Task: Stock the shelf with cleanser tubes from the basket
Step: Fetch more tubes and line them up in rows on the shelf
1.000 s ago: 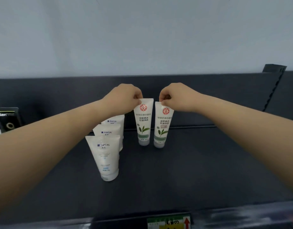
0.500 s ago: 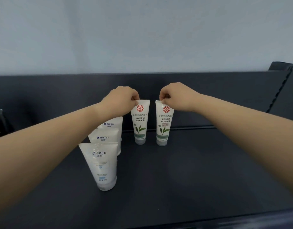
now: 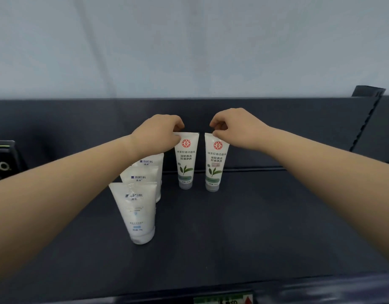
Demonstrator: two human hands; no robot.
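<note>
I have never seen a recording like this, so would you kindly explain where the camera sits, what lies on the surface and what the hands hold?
There is no machine here. A person wears one camera on the head, looking forward and down, so the two bare arms reaching in are their own. The single view shows a dark shelf against a pale wall. The left hand pinches the top edge of the left tube, and the right hand pinches the top of the right tube. Both tubes carry a green leaf print and stand upright, cap down, near the back, with a gap between them. To their left, three white tubes stand in a row from front to back. A black box sits at the far left, and a label shows on the shelf's front edge. The basket is not in view.
</note>
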